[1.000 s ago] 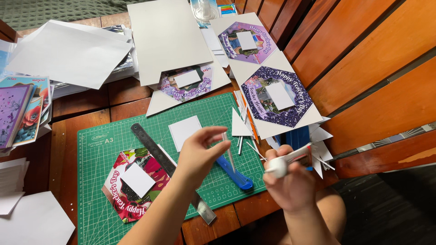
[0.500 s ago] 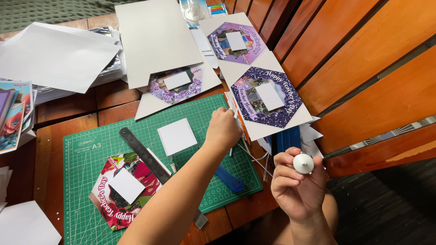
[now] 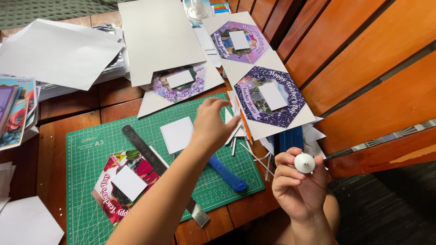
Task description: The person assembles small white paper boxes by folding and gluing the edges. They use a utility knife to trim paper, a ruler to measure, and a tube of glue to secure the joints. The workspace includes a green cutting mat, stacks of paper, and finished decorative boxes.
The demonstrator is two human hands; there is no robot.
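My left hand (image 3: 212, 124) reaches across the green cutting mat (image 3: 86, 159), fingers bent over a heap of white paper scraps (image 3: 236, 131) at the mat's upper right corner. I cannot tell whether it pinches a scrap. My right hand (image 3: 297, 186) is raised off the table's front right edge, holding a small white glue stick (image 3: 304, 163) end-on toward the camera. A white paper square (image 3: 177, 134) lies on the mat just left of my left hand. A blue craft knife (image 3: 227, 172) lies below my left forearm.
A metal ruler (image 3: 141, 147) and a pink hexagonal card (image 3: 122, 186) lie on the mat. Three purple hexagonal cards (image 3: 268, 96) on white sheets sit beyond it, one under a grey board (image 3: 159, 36). Paper stacks (image 3: 54, 50) fill the left. Orange wooden slats (image 3: 363, 59) rise at right.
My left hand has moved up and right from the mat's middle to the scraps at its corner. My right hand has turned the glue stick end-on and drifted slightly lower.
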